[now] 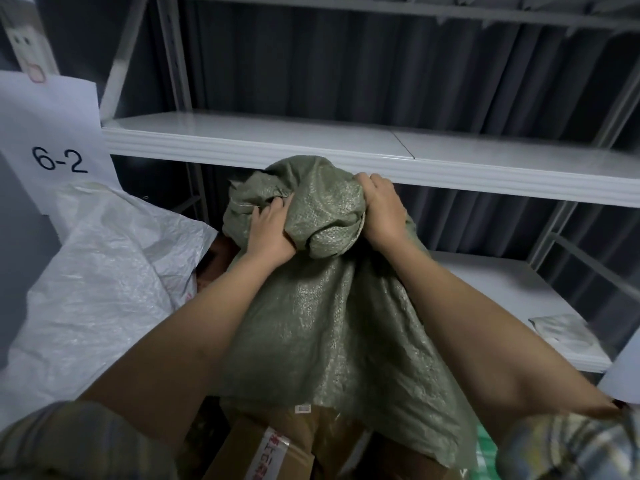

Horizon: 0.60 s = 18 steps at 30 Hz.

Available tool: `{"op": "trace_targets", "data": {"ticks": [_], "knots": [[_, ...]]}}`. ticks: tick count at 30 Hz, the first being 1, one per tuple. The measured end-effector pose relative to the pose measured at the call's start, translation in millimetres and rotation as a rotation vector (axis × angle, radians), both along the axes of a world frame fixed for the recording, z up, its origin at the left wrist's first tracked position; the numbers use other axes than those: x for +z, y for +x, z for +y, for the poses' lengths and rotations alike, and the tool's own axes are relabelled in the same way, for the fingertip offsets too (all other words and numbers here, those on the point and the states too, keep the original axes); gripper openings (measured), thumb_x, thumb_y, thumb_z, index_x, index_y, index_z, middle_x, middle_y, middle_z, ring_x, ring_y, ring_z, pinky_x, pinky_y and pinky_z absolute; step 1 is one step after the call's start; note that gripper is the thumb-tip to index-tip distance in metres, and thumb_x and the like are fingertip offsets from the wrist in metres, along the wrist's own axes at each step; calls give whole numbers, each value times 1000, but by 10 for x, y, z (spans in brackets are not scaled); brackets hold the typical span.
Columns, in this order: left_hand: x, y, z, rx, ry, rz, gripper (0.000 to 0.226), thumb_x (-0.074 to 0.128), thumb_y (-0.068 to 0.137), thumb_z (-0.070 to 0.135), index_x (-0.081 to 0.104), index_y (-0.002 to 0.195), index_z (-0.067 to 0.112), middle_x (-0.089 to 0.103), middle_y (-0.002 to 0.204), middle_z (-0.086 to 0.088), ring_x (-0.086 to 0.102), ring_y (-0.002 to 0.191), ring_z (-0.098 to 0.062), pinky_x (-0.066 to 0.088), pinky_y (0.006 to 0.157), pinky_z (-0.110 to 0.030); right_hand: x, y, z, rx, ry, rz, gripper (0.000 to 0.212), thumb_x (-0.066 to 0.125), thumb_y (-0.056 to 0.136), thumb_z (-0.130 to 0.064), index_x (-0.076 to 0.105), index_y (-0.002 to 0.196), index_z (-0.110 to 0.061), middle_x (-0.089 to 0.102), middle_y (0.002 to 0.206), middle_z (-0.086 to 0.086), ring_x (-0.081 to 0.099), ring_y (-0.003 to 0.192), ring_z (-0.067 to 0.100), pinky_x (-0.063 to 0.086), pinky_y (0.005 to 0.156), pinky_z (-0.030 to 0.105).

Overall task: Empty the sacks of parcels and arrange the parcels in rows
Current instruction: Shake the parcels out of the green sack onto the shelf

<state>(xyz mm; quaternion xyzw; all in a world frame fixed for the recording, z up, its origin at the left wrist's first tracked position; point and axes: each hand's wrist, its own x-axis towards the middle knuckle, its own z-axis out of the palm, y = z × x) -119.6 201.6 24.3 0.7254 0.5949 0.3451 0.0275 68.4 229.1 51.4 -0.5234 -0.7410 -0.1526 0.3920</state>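
A green woven sack (332, 327) hangs upside down in front of me, its bunched bottom end held up near the middle shelf. My left hand (268, 232) grips the bunched cloth on the left side. My right hand (382, 209) clamps the top of the bunch from the right. Under the sack's open lower edge, brown cardboard parcels (277, 448) with taped seams show at the bottom of the view. One small white label (302, 408) sits at the sack's hem.
A white woven sack (104, 271) lies at the left, with a brown parcel (218, 261) peeking behind it. Grey metal shelves (346, 147) stand ahead; the lower shelf holds a flat white packet (562, 329). A paper sign reading 6-2 (59, 147) hangs at left.
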Motion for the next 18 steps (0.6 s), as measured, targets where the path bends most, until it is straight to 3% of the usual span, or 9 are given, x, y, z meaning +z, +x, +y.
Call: {"op": "trace_targets", "data": {"ticks": [7, 18], "knots": [[-92, -62, -14, -11, 18, -13, 59, 60, 85, 26, 42, 139, 11, 47, 126, -12, 42, 125, -30, 20, 114, -48, -42, 5, -73, 43, -12, 28, 17, 58, 85, -15, 57, 100, -8, 56, 94, 9, 49, 91, 30, 42, 71, 42], [-216, -98, -47, -10, 52, -18, 69, 62, 83, 28, 35, 145, 16, 50, 125, -12, 46, 118, -33, 31, 107, -49, -121, 62, -124, 69, -63, 53, 11, 55, 88, -16, 53, 98, -15, 56, 95, 3, 47, 88, 26, 33, 67, 35]]}}
